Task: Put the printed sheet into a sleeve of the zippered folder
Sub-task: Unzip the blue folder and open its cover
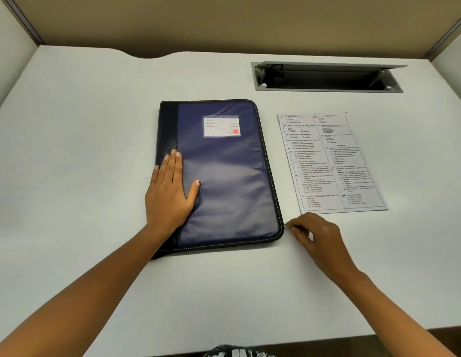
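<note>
Closed blue folder pinned flat by the left hand while the right hand pinches at its near right corner.

The dark blue zippered folder, padded fabric with a black spine strip and a lined label pocket on its cover, lies shut on the white desk. The left hand rests palm down and fingers spread on the cover's left side, pressing rather than gripping. The right hand sits just beside the folder's near right corner, thumb and forefinger closed on something small and metallic there, apparently the zip pull, though it is too small to tell. The printed sheet, white with two columns of text, lies flat on the desk just right of the folder, untouched. A grey open cable hatch is set into the desk's far right.
</note>
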Demonstrator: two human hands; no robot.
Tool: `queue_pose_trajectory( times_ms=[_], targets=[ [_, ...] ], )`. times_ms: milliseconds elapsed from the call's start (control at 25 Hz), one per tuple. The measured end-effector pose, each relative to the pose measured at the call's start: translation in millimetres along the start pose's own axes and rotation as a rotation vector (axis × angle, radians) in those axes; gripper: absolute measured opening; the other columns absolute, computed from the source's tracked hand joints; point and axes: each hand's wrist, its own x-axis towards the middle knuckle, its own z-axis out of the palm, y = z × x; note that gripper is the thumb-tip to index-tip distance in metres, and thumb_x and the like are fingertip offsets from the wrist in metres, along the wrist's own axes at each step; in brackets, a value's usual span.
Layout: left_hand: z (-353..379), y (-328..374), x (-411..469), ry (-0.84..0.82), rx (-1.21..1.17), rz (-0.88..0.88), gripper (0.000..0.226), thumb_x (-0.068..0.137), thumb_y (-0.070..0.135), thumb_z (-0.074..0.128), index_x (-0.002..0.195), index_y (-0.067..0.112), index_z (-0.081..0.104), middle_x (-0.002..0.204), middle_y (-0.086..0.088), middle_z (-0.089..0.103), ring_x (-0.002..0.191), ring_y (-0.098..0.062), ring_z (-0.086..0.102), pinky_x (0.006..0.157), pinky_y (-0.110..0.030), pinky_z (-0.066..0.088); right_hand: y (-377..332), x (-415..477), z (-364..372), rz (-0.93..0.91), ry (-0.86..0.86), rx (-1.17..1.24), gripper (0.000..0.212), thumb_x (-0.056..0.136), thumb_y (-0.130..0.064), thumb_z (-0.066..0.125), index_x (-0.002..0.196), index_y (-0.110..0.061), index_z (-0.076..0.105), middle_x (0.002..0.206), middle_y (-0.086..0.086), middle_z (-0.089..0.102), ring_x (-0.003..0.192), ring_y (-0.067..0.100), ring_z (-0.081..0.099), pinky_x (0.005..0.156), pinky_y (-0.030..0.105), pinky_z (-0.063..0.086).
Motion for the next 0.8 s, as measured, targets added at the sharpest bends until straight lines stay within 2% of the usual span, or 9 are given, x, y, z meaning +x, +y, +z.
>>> queue_pose_trajectory(
  times_ms=[160,320,600,800],
  targets=[
    [1,-2,1,-0.004,0.011,0.002,0.073,0.093,0.056,0.029,0.152,0.015,0.014,0.159,-0.004,0.018,0.147,-0.019,0.016,0.12,-0.034,0.013,-15,-22,13,0.032,0.041,0.033,0.017,0.08,0.001,0.071,0.09,-0.013,0.07,0.078,-0.004,0.064,0.065,0.01,0.056,0.063,0.024,0.048],
    [2,-1,0,-0.006,0.008,0.006,0.074,0.093,0.057,0.027,0.152,0.015,0.013,0.159,-0.004,0.017,0.147,-0.019,0.015,0.12,-0.035,0.012,-32,-40,26,0.071,0.101,0.068,0.017,0.079,-0.002,0.073,0.094,-0.012,0.071,0.083,0.0,0.069,0.071,0.009,0.061,0.068,0.018,0.051],
    [2,-2,0,-0.023,-0.017,0.0,0.075,0.092,0.058,0.026,0.152,0.015,0.012,0.16,-0.004,0.015,0.147,-0.02,0.012,0.121,-0.039,0.008,-58,-47,39,0.143,0.154,0.102,0.016,0.082,-0.004,0.071,0.097,-0.006,0.072,0.088,0.006,0.071,0.076,0.017,0.066,0.071,0.023,0.056],
    [2,-2,-1,-0.02,-0.031,-0.002,0.074,0.094,0.057,0.028,0.152,0.015,0.011,0.16,-0.004,0.014,0.147,-0.02,0.012,0.121,-0.039,0.008,-88,-41,60,0.055,0.103,0.118,0.014,0.085,-0.006,0.067,0.098,-0.007,0.071,0.089,0.005,0.069,0.076,0.015,0.062,0.071,0.025,0.054]
  ],
)
